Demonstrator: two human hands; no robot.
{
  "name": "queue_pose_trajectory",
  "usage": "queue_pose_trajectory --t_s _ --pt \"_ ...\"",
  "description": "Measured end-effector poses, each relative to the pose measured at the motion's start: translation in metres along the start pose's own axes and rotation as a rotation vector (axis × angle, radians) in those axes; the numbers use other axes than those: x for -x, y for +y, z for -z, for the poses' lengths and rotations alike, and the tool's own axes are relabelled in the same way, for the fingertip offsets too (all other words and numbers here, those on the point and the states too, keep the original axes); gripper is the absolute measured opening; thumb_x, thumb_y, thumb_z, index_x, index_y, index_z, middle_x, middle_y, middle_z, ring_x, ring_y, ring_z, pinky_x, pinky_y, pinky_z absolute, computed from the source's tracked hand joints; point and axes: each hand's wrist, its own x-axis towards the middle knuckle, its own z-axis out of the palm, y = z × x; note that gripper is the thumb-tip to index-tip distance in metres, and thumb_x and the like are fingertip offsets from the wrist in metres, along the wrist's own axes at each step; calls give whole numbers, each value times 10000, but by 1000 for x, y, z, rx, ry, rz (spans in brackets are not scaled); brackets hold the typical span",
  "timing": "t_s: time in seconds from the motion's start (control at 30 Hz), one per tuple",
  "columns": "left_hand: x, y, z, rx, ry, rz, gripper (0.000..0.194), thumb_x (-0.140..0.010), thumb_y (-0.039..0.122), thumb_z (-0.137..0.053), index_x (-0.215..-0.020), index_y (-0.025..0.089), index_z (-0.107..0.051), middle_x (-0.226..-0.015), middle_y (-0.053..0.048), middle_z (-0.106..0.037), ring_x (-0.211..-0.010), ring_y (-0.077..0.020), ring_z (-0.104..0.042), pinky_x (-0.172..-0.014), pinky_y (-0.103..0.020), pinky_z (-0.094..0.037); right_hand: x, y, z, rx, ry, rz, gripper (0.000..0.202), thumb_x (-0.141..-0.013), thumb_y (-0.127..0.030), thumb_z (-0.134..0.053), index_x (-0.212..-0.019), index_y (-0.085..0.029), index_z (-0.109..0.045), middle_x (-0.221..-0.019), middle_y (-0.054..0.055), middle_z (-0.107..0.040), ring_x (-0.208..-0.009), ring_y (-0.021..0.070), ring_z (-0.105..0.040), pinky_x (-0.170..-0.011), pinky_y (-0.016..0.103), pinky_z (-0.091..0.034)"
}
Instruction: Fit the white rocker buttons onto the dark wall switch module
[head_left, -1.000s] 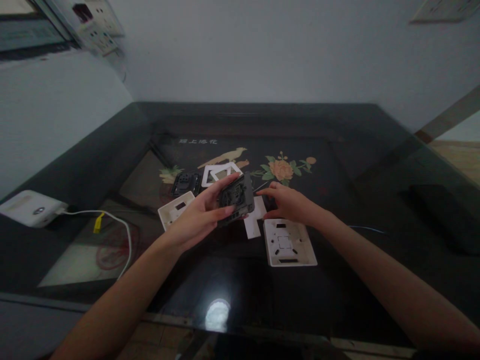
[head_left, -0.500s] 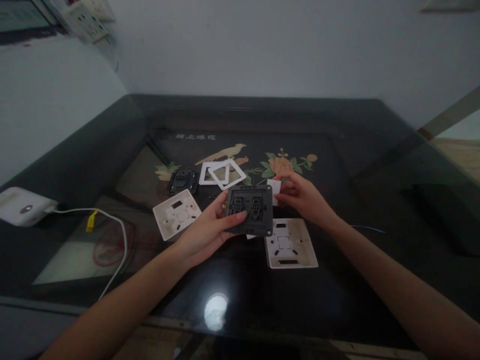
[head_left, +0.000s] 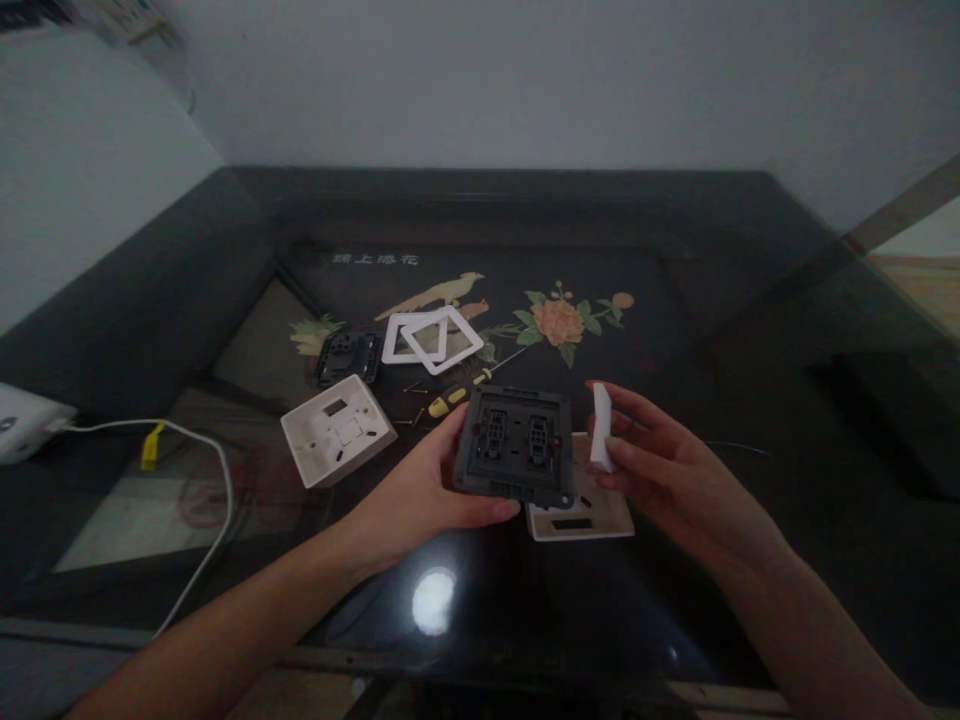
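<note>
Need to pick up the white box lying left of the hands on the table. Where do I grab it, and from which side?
Judging by its pose, come from above and pinch two opposite outer walls of the white box. It lies flat with its open side up, all walls free; the left hand and its dark switch module are apart from it. The screws to its right suggest approaching from the left.

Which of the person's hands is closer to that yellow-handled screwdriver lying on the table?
Left. The left hand, holding the dark switch module, has its fingertips just short of the screwdriver. The right hand, holding a white rocker piece, is farther off, beyond the module.
</note>
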Motion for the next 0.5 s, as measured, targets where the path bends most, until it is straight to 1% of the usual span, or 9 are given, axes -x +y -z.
queue_pose_trajectory --t_s 0.1,0.17,0.3,0.37,0.43,0.5 --pt "1 0 -2 -92 5 -20 709 -621 171 -885 -1247 273 -570 -1273 -55 -692 -1212 -287 -639 -1037 -417 -508 3 -2 -7 -65 -98 -11 668 -596 -161 -879 -1194 -372 -669 -1128 -8 -680 -851 126 -706 -739 258 -626" --pt "1 0 -3 -136 18 -30 726 -614 201 -885 -1258 275 -557 -1265 -63 -693 -1206 -309 -641 -1015 -441 -528 6 -3 -9 -57 -103 0 700 -570 -129 -876 -1197 -364 -673 -1145 5 -693 -857 140 -711 -734 278 -635" --pt "3 0 -3 -172 29 -79 762 -609 251 -893 -1283 279 -539 -1271 -65 -683 -1230 -324 -621 -1010 -430 -538 10 -1 -10 -17 -63 -33 716 -598 -163 -880 -1248 -348 -644 -1126 29 -725 -792 157 -720 -664 299 -644" --pt "4 -1 -2 -186 21 -95 763 -625 262 -892 -1296 291 -529 -1281 -57 -677 -1240 -315 -615 -1022 -413 -532 11 1 -9 11 -60 -35 709 -630 -204 -883 -1272 -352 -624 -1132 29 -729 -740 146 -719 -643 289 -639" --pt "6 -2 -2 -211 17 -117 748 -642 270 -889 -1297 304 -528 -1303 -44 -663 -1260 -302 -599 -1057 -403 -508 12 2 -9 57 -90 18 637 -690 -272 -864 -1271 -363 -619 -1150 26 -725 -728 136 -723 -659 282 -638" --pt "8 -3 -3 -247 16 -148 751 -650 282 -889 -1306 310 -526 -1337 -38 -641 -1287 -300 -575 -1098 -408 -473 13 1 -11 114 -139 90 522 -763 -358 -814 -1250 -364 -626 -1163 32 -717 -772 146 -731 -683 278 -637"
